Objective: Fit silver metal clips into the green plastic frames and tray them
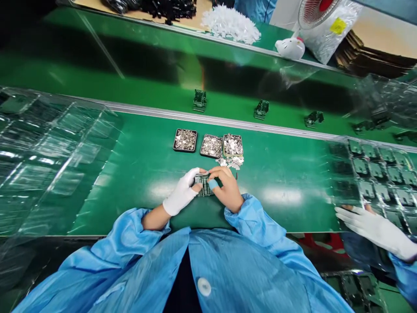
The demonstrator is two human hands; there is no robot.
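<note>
A small green circuit board [205, 186] is held just above the green bench, near its front edge. My left hand [184, 191], in a white glove with bare fingertips, grips the board's left side. My right hand [226, 187] is bare with a blue cover on one finger; its fingers press together at the board's upper right, and whether they pinch a small part is hidden. Just beyond my hands lie small metal pieces [233, 161], beside three black trays of metal parts: left [185, 140], middle [211, 145] and right [232, 144].
Clear plastic trays [42, 165] cover the left side. At the right, a co-worker's gloved hand [374, 228] touches a tray of boards [378, 174]. Boards [199, 100] sit along the strip behind the metal rail [156, 114]. White parts [231, 24] pile on the shelf.
</note>
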